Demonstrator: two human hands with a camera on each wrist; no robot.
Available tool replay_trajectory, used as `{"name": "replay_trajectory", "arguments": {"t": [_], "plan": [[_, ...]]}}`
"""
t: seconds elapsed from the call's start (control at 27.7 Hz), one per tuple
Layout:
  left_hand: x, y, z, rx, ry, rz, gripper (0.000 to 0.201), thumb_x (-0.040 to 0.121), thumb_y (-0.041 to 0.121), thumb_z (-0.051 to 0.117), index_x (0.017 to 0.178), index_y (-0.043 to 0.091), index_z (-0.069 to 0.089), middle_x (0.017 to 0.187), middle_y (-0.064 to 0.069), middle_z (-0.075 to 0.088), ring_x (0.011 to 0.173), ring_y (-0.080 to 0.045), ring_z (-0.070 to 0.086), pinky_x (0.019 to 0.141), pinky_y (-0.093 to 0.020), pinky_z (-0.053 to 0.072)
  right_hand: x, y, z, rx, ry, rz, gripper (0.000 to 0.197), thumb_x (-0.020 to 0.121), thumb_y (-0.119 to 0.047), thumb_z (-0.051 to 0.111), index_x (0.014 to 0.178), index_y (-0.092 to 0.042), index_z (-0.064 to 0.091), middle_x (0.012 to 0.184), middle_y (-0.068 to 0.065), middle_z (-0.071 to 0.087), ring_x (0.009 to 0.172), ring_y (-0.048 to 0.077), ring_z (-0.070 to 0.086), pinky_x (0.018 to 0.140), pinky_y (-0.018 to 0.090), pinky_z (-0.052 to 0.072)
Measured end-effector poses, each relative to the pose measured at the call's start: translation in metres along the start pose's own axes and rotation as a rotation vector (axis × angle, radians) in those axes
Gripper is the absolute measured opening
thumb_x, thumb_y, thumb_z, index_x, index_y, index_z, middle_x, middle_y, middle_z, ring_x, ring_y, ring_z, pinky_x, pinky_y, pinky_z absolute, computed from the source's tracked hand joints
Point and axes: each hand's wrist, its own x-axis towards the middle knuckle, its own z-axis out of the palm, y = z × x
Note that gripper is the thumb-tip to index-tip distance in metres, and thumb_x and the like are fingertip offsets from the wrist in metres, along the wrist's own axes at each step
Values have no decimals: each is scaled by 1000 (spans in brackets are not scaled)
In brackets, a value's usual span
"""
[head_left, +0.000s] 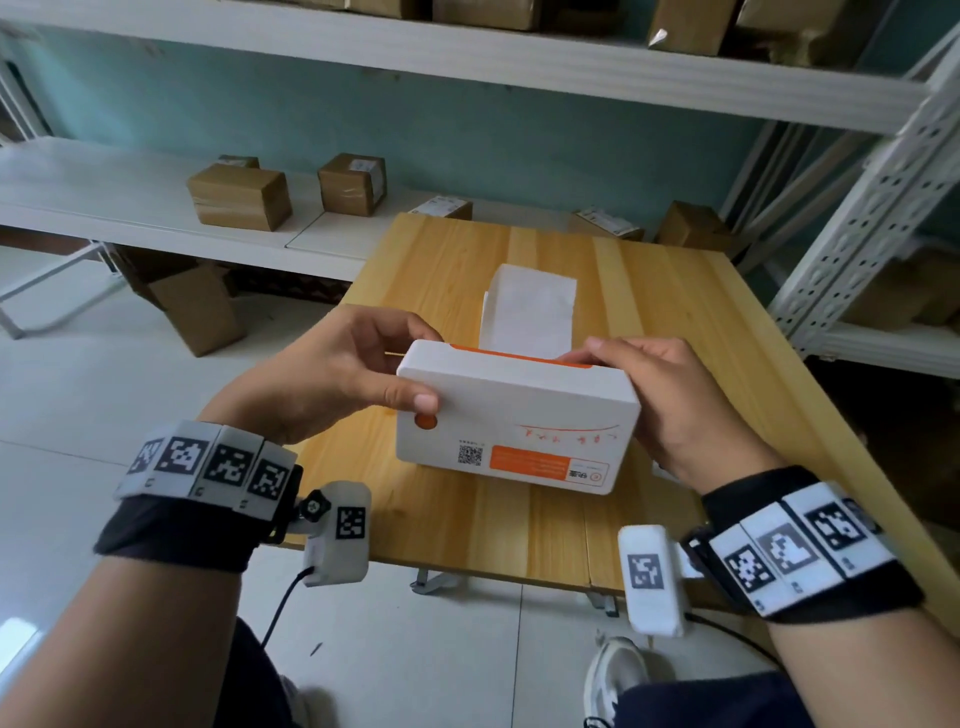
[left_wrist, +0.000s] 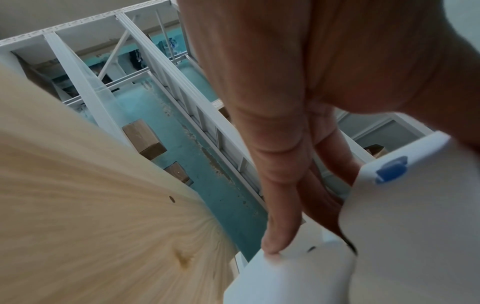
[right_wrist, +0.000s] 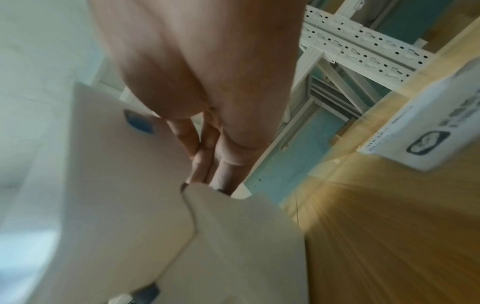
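A white label printer (head_left: 514, 415) with orange trim and a QR code stands on the wooden table (head_left: 675, 312). White label paper (head_left: 530, 312) runs out of its far side. My left hand (head_left: 343, 374) grips the printer's left end, thumb on the near top edge, fingers over the far edge. My right hand (head_left: 670, 400) grips the right end the same way. In the left wrist view my fingers (left_wrist: 280, 185) curl over the white casing (left_wrist: 402, 226) by a blue latch (left_wrist: 391, 169). The right wrist view shows my fingers (right_wrist: 207, 152) on the casing (right_wrist: 116, 185) near another blue latch (right_wrist: 139, 123).
Several brown cardboard parcels (head_left: 239, 195) sit on the white shelf (head_left: 104, 192) behind the table, more on the top shelf and the floor. A perforated white rack post (head_left: 872, 208) stands at right. A printed label (right_wrist: 426, 127) lies on the table by my right hand.
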Motion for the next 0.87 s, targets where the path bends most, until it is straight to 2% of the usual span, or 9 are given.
{"name": "replay_trajectory", "arguments": {"t": [0.07,0.18,0.25,0.29,0.36,0.43,0.54,0.72,0.87], "plan": [[0,0,1,3,41,16,64,56,31,95,99,-7,68,103,-26,72,94,-45,68,70,-31,61,-7,1,4,11,27,-10,41,100,-32,48,86,-7,76,82,13,77,79,27,71,74,35,47],[0,2,5,7,78,-5,61,57,37,93,98,-1,69,105,-18,73,99,-33,72,74,-31,61,-17,3,10,-20,100,-46,45,101,-41,43,79,-16,73,78,3,76,77,18,73,72,29,50],[0,5,9,39,93,-26,62,57,40,93,98,2,68,107,-20,70,102,-33,72,73,-31,61,-19,6,15,-32,153,-59,43,100,-43,42,76,-21,70,79,-7,74,75,10,72,64,22,51],[1,5,12,69,101,-31,63,56,40,93,98,1,66,107,-23,68,101,-33,71,71,-30,61,-20,8,17,-27,173,-55,42,99,-46,42,76,-23,69,87,-7,72,76,10,72,60,20,51],[3,5,17,126,101,-42,57,59,35,92,96,3,63,101,-21,69,96,-29,71,67,-27,59,-20,11,19,-9,184,-48,42,98,-51,40,79,-23,66,105,6,66,82,14,71,57,18,50],[2,6,20,148,84,-63,46,62,25,88,95,7,61,96,-11,71,94,-26,72,68,-28,60,-21,9,20,-11,151,-53,44,100,-49,37,80,-21,64,98,6,69,79,14,71,56,16,50],[-2,9,19,213,34,-135,47,67,12,90,107,4,66,108,-9,77,105,-24,73,80,-29,62,-25,2,20,-16,119,-68,47,102,-44,33,82,-15,65,73,-4,72,70,9,71,53,13,50],[-3,12,23,211,15,-156,49,70,10,81,117,4,71,112,-7,79,106,-21,74,81,-24,59,-26,0,23,-25,99,-92,59,104,-45,25,82,-16,72,74,0,75,69,11,72,53,14,49],[-1,8,26,159,-24,-170,51,75,-1,78,124,1,66,118,-10,76,109,-23,72,86,-25,58,-25,2,23,-9,82,-90,58,104,-40,26,89,-7,71,78,5,74,70,13,70,53,15,48]]}}
